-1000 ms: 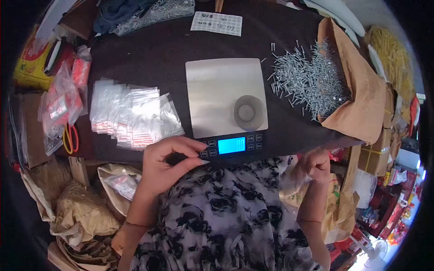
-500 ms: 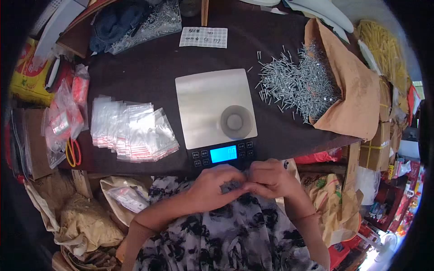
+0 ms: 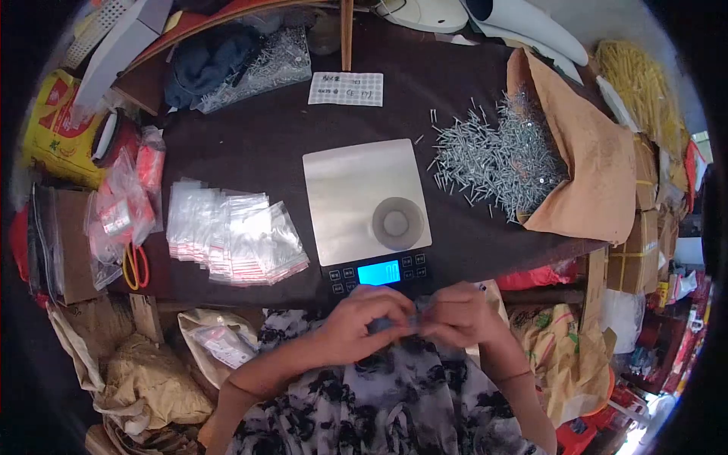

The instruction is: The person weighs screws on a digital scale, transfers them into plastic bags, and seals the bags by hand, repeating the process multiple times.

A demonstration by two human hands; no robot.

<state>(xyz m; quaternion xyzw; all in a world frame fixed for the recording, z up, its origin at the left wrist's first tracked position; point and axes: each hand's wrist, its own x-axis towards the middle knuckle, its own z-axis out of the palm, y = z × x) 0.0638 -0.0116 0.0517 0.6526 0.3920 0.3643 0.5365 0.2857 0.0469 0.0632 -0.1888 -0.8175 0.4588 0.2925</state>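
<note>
In front of the scale, close to my body, both hands are closed on a small clear plastic bag point(image 3: 414, 321), mostly hidden by the fingers. My left hand point(image 3: 364, 320) pinches its left side, and my right hand point(image 3: 458, 314) grips the right side. Just beyond them stands a digital scale point(image 3: 349, 193) with a metal plate and a lit blue display. A round grey cup point(image 3: 409, 209) rests on the plate's near right part. Left of the scale, flat zip bags point(image 3: 235, 236) with red strips lie overlapped in a row.
A heap of small screws point(image 3: 489, 159) spills from a brown paper bag point(image 3: 591, 152) on the right. Behind the scale lies a sheet of round stickers point(image 3: 346, 89). Scissors with orange handles point(image 3: 136, 267) and red packets point(image 3: 149, 167) are at the left edge.
My hands have drawn slightly apart, with the clear bag still between them. The whole view has shifted, so the table's things appear lower.
</note>
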